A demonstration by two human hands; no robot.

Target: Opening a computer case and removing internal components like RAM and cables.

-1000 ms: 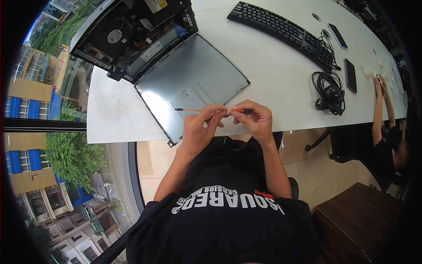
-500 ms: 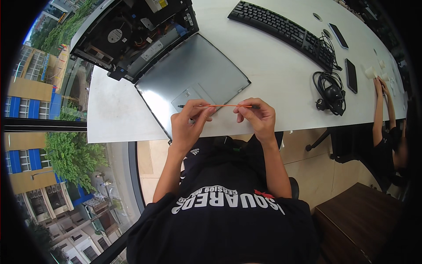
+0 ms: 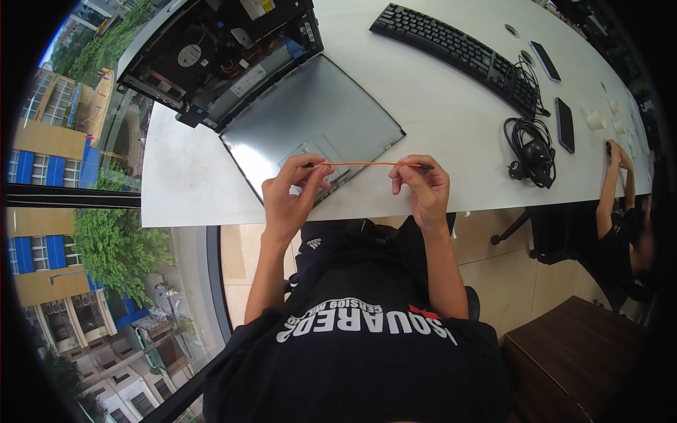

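Observation:
A thin orange cable (image 3: 363, 163) with black ends stretches nearly straight between my two hands, over the near edge of the table. My left hand (image 3: 290, 189) pinches it close to its left end. Near the other end, my right hand (image 3: 425, 189) grips it between thumb and fingers, the black tip poking out to the right. Behind my hands lies a flat grey metal panel (image 3: 310, 106). It adjoins an opened black computer case (image 3: 226, 63) with its inner parts and wires showing.
A black keyboard (image 3: 451, 53) lies at the back. Right of it are a black mouse (image 3: 537, 151) with coiled cable and two phones, the nearer one (image 3: 564, 125) upright in view. Another person's hands (image 3: 618, 155) rest on the white table (image 3: 183, 176) at far right. A window is at left.
My hands have moved apart, so a longer stretch of the orange cable shows between them, with its black ends now visible. The other person's hands have shifted slightly nearer.

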